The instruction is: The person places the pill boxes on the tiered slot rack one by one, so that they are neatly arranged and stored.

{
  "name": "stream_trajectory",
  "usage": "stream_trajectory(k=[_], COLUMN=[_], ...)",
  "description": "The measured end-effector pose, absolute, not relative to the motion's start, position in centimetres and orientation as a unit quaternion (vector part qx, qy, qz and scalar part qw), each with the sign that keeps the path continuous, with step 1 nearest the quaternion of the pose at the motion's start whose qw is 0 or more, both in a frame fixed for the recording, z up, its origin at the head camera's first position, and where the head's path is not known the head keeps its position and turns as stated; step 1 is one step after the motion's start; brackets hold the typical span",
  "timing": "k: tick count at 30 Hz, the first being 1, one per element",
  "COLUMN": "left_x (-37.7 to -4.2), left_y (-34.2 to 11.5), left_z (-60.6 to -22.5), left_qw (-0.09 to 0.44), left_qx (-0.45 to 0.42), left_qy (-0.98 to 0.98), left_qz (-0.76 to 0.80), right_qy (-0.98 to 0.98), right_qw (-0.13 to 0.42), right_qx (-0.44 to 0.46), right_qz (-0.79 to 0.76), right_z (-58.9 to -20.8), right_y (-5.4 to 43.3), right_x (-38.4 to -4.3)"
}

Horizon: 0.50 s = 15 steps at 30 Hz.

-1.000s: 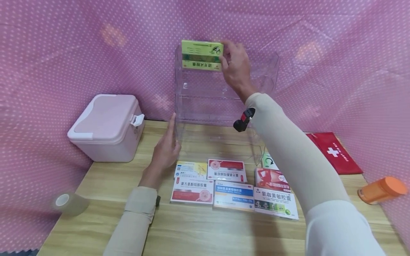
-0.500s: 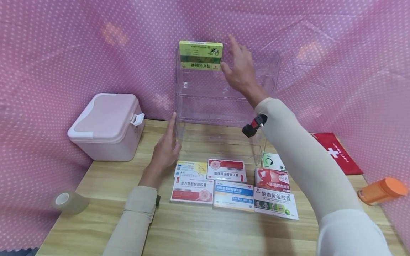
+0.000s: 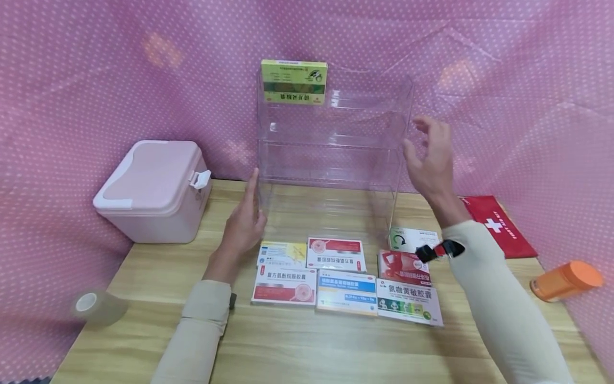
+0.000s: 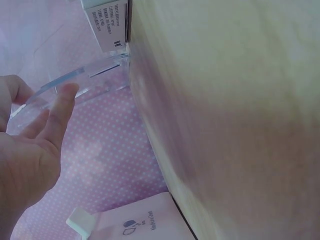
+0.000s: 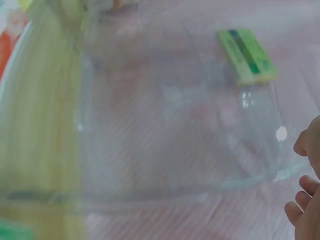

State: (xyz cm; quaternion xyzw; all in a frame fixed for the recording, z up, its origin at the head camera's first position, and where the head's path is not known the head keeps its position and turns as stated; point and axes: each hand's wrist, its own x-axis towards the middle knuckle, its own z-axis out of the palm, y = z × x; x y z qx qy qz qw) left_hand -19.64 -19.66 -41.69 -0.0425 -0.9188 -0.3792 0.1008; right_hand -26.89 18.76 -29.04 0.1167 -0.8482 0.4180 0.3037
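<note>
A clear tiered display rack (image 3: 331,144) stands on the wooden table against the curtain. On its top tier, at the left end, a green-yellow medicine box (image 3: 294,82) stands upright; the right wrist view shows the same medicine box (image 5: 247,56). My left hand (image 3: 243,221) rests against the rack's left side with fingers extended; in the left wrist view the hand (image 4: 37,135) touches the clear side panel (image 4: 80,80). Just beyond the rack's right side, my right hand (image 3: 431,157) is in the air, holding nothing, its fingers loosely bent.
Several medicine boxes (image 3: 347,293) lie flat in front of the rack. A pink medicine chest (image 3: 151,192) stands left, near a tape roll (image 3: 98,306). At right lie a red first aid pouch (image 3: 501,226) and an orange bottle (image 3: 566,281). A polka-dot curtain (image 3: 307,32) hangs behind.
My right hand has let go of the green-yellow box, leaving it on the top tier, and has moved right and down past the rack's side. The left hand has stayed at the rack.
</note>
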Motion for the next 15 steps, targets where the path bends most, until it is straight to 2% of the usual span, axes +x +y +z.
stream_trajectory(k=[6,10,15], left_x=[-19.7,-19.7,-19.6], left_y=[-19.7,-19.6,-19.5], left_z=[-41.6,-41.5,-41.5], left_qw=[0.102,0.100,0.096], left_qx=[-0.050,-0.047,-0.043], left_qy=[-0.918,-0.918,-0.917], left_qz=[-0.379,-0.381,-0.384], right_qy=[-0.876,-0.910,-0.940], right_qw=[0.278,0.215,0.109], right_qx=[0.094,0.075,0.052], right_qz=[0.383,0.348,0.320], right_z=[-34.1,-37.2,-40.3], right_y=[23.6,25.9,27.7], right_x=[-24.1,-22.1,-19.9])
